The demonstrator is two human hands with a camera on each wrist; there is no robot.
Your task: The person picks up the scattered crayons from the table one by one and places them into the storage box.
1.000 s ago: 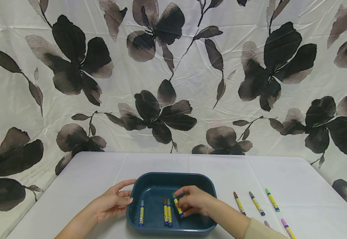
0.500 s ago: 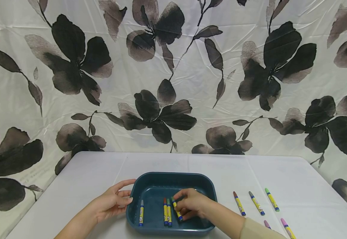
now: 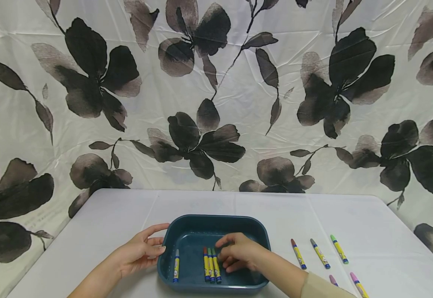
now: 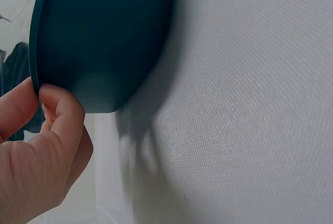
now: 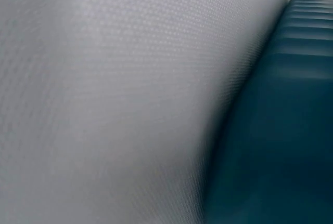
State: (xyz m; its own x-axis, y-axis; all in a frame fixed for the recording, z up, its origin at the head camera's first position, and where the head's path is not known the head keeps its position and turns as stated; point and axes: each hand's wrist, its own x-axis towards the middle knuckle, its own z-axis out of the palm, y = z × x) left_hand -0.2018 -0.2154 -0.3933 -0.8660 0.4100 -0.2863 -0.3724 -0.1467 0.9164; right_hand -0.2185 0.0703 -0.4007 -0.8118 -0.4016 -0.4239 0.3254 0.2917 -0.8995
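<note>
A dark teal plastic bin (image 3: 212,286) sits on the table. My left hand (image 3: 139,250) pinches its left rim between thumb and fingers, also plain in the left wrist view, where the bin wall (image 4: 104,37) fills the top. Inside, a brown crayon (image 3: 206,265), a green crayon (image 3: 211,267) and a darker green crayon (image 3: 216,268) lie side by side. A grey crayon (image 3: 176,267) lies apart near the left wall. My right hand (image 3: 240,252) hovers inside the bin just right of the row, fingers loosely bent and holding nothing. The right wrist view shows only tablecloth and the bin's outer wall (image 5: 281,130).
On the white table (image 3: 126,211), right of the bin, lie another brown crayon (image 3: 298,254), another grey crayon (image 3: 320,253), a bright green crayon (image 3: 339,249), a purple crayon (image 3: 333,280) and a pink crayon (image 3: 359,285). A floral curtain (image 3: 238,103) hangs behind.
The right hand has set the darker green crayon down against the row, turned it parallel to the others, and let go. The left hand has stayed on the rim.
</note>
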